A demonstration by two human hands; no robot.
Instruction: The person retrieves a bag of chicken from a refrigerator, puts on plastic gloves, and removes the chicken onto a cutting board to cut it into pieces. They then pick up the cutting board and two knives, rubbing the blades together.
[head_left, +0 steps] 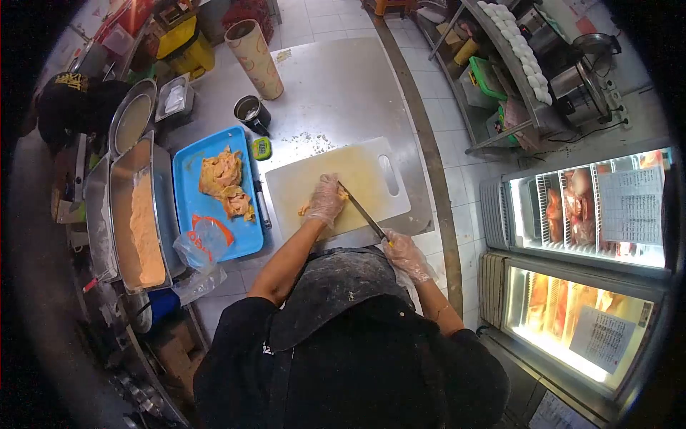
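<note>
My left hand (327, 202), in a clear plastic glove, presses down on a piece of raw chicken (344, 194) on the white cutting board (286, 187). Its fingers are curled over the meat and cover most of it. My right hand (407, 256), also gloved, is closed round the handle of a long knife (363, 213). The blade slants across the board, its tip end against the meat beside my left fingertips. To the left, a blue tray (191, 166) bears more raw chicken (222, 171) and a crumpled plastic bag (204, 242).
Left of the tray stands a metal pan of orange-tinted flour (146, 229). A dark cup (251, 113), a green-lidded small box (261, 148), a marker (262, 205) and a patterned tall cylinder (254, 61) are on the steel table (336, 71). A lit display fridge (586, 207) stands at right.
</note>
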